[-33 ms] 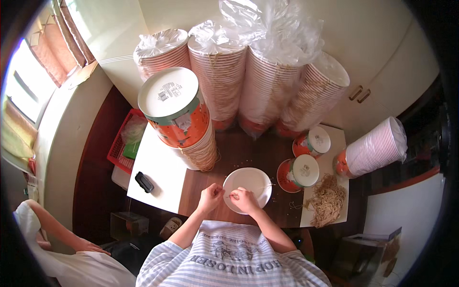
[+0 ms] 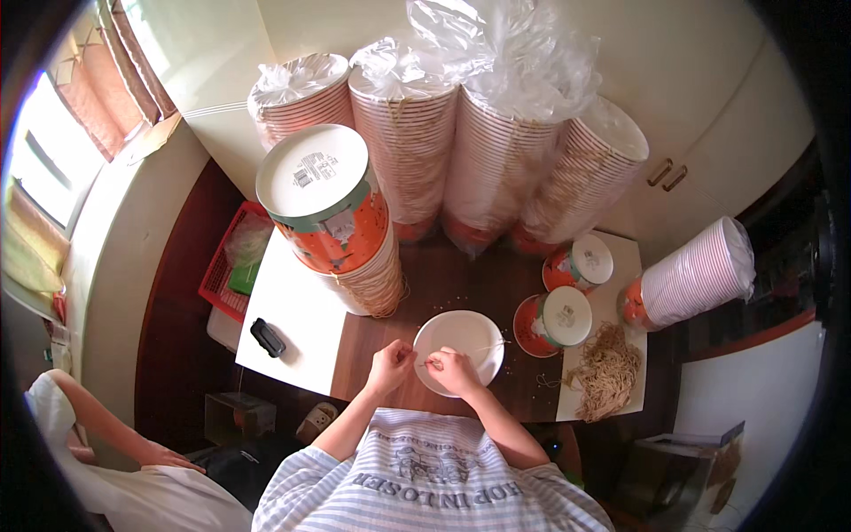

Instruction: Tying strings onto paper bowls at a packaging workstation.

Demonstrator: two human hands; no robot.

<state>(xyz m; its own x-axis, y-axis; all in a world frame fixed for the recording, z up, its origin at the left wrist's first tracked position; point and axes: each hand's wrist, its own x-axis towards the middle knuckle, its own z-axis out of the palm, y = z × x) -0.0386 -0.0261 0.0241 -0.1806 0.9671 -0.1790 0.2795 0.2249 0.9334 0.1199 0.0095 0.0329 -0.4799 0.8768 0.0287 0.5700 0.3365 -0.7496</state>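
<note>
White, the round bowl (image 2: 458, 325) sits on the surface (image 2: 368, 341) just ahead — your right hand (image 2: 453, 371) over its near side, your left hand (image 2: 393, 365) beside its rim — both pinched, holding what I cannot tell.

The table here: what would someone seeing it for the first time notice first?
Probably the tall tub stacks along the back of the table, with crumpled clear plastic on top. Nearer, the right hand is over a white bowl, the left hand by its left edge. The tangled string at the table's right also stands out.
</note>
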